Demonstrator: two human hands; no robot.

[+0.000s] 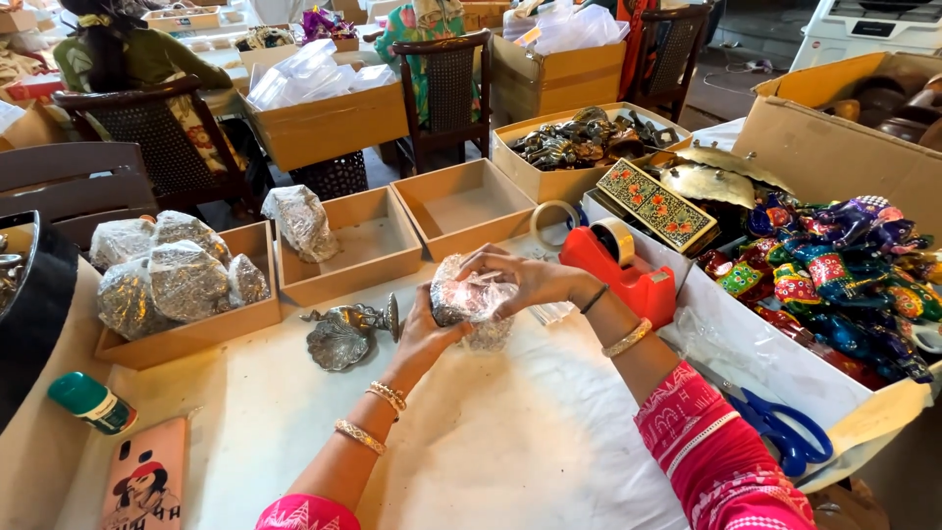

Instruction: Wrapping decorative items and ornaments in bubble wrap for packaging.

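Both hands cup the wrapped bundle (473, 304): left hand (424, 339) supports underneath, right hand (525, 280) presses plastic down w/ fingers, tape dispenser (620, 270) nearby.

A red tape dispenser (628, 270) stands near blue scissors (785, 427) on the desk (510, 442). Wrapped bundles (177, 275) fill one cardboard tray. A metal leaf dish (343, 334) lies beside an empty tray (368, 245).

1. Even, soft daylight fills the scene; it is bright without harsh shadows
2. Faint shadows lie under the hands on the white table sheet (510, 432)
3. Glare glints off the plastic-wrapped bundle (473, 302) and the brass plates (708, 180)
4. Straight edges bow near the frame's borders, probably wide-angle distortion
5. The far background looks slightly soft
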